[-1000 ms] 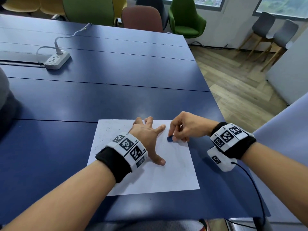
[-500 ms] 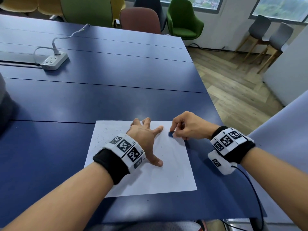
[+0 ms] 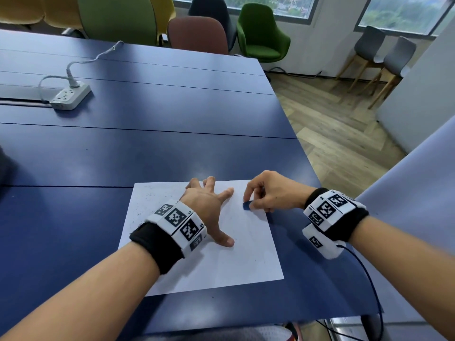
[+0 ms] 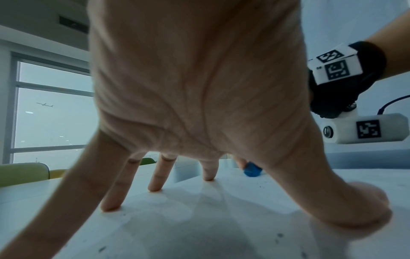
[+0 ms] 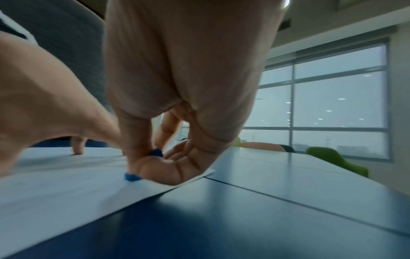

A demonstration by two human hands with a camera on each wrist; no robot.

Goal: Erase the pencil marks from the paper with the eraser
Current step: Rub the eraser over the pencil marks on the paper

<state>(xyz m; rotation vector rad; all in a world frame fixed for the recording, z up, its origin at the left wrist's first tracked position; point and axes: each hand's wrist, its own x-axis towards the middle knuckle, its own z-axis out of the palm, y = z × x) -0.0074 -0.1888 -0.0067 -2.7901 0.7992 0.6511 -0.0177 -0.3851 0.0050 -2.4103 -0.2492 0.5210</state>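
A white sheet of paper [image 3: 246, 254] lies near the front edge of the blue table [image 3: 147, 148]. My left hand [image 3: 209, 205] presses down on the paper with fingers spread straight; the fingertips [image 4: 155, 188] touch the sheet. My right hand [image 3: 266, 193] pinches a small blue eraser [image 3: 246, 206] between thumb and fingers and holds it against the paper near its far right edge. The eraser [image 5: 132, 177] shows under the thumb in the right wrist view, and it [image 4: 252, 170] peeks out behind the left hand in the left wrist view. Dark crumbs speckle the paper's far left part [image 3: 145, 203].
A white power strip [image 3: 70, 97] with a cable sits at the far left of the table. Green, brown and yellow chairs [image 3: 261, 33] stand behind the table. The table's right edge [image 3: 295, 134] drops to a wooden floor. A black cable [image 3: 369, 279] hangs from my right wrist.
My right hand with the eraser has shifted slightly back and forth on the paper's far right part. The left hand stays pressed on the sheet. The head view has drifted a little.
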